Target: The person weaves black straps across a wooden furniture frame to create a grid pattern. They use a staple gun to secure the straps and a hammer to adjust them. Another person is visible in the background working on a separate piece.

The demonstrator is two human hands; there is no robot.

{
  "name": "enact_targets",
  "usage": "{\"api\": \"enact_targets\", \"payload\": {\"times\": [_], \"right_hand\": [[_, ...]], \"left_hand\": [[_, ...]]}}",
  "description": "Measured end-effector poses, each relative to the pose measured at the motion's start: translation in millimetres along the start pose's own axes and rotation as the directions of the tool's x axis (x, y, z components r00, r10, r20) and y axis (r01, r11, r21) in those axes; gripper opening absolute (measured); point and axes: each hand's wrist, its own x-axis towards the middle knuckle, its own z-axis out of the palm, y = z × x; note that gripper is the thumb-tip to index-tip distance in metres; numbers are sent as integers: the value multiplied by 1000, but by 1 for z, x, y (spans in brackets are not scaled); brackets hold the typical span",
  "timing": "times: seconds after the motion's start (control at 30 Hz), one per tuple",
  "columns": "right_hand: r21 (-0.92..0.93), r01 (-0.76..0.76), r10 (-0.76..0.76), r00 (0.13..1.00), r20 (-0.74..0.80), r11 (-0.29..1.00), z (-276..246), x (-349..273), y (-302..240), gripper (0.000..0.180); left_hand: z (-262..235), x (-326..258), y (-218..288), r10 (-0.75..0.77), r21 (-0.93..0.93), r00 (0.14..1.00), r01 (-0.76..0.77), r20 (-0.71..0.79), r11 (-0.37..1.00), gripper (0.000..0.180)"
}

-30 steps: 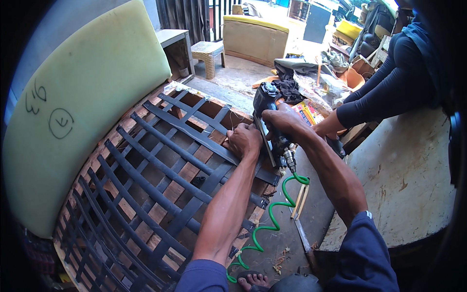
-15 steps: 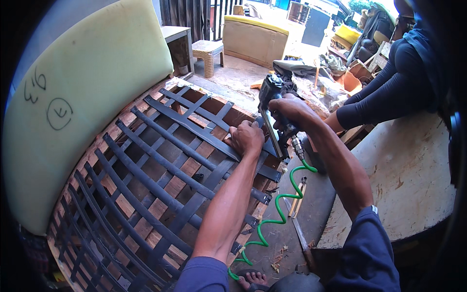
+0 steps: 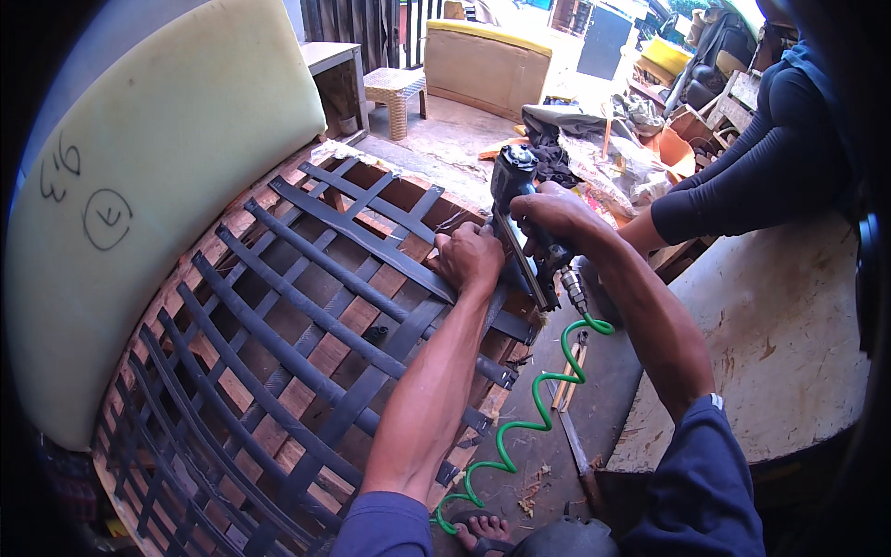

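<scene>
My right hand (image 3: 555, 215) is wrapped around the handle of a black and silver air staple gun (image 3: 516, 176). It is held over the far right corner of a wooden frame (image 3: 234, 212) laced with black webbing straps. A coiled green air hose (image 3: 506, 455) runs from the gun's metal coupling down toward my feet. Just left of the gun, my left hand (image 3: 470, 258) is closed with curled fingers on a black webbing strap (image 3: 362, 239) at the frame's edge. The gun's nose and the strap's end are hidden by my hands.
A big pale foam slab (image 3: 176, 195) leans along the frame's left side. On the right a worn board (image 3: 742, 343) lies near another person's legs (image 3: 752, 176). A long blade-like tool (image 3: 577, 446) rests on the floor; a woven stool (image 3: 397, 97) stands behind.
Both hands keep nearly the same places. The gun's lower end and the green hose have shifted slightly to the right, and the view has tilted a little.
</scene>
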Motion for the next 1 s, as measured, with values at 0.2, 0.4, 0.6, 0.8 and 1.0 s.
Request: {"api": "enact_targets", "payload": {"times": [0.2, 0.4, 0.6, 0.8, 1.0], "right_hand": [[208, -38, 41, 999, -6, 977, -7, -9, -11, 24], [315, -58, 76, 996, -45, 947, -14, -27, -6, 33], [239, -91, 100, 995, -27, 967, -10, -27, 1, 32], [203, -80, 84, 996, -8, 976, -7, -16, 6, 31], [57, -129, 129, 992, 0, 990, -11, -14, -3, 27]], "left_hand": [[-1, -1, -1, 9, -10, 1000, -9, 4, 1000, 24], [-1, 0, -1, 6, 0, 1000, -6, 14, 1000, 24], [-1, 0, -2, 12, 7, 1000, -12, 18, 1000, 27], [-1, 0, -1, 23, 8, 1000, -23, 7, 1000, 27], [-1, 0, -2, 5, 7, 1000, -5, 29, 1000, 26]]}}
